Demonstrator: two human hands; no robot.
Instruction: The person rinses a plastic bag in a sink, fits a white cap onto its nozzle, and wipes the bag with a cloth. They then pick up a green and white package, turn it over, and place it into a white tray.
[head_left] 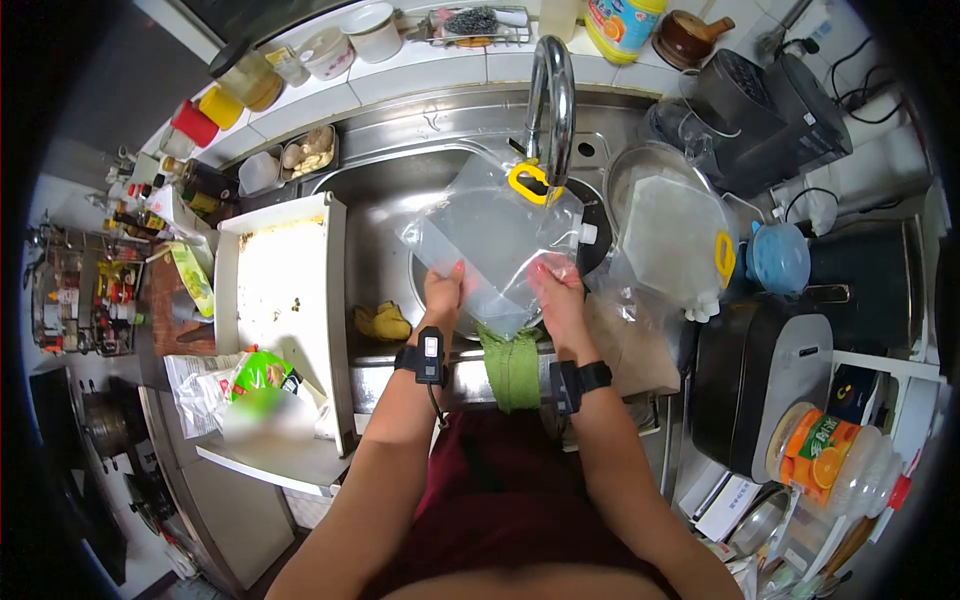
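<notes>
A clear plastic water bag [490, 230] with a yellow handle [530, 183] and a white spout cap [587, 234] is spread over the sink, below the chrome faucet [553, 110]. My left hand [446, 292] is closed on its near left edge, thumb on top. Gripping the near right edge is my right hand [557, 290]. Part of a round basin under the bag is hidden by it. Just below, a green cloth [511, 372] hangs over the sink's front edge between my wrists.
A second clear bag [668, 235] with a yellow handle lies right of the sink. A crumpled yellow cloth or glove [381, 322] sits in the left sink basin [375, 225]. Left stands a white tray-like drawer [338, 300]; a black appliance [760, 390] is at right.
</notes>
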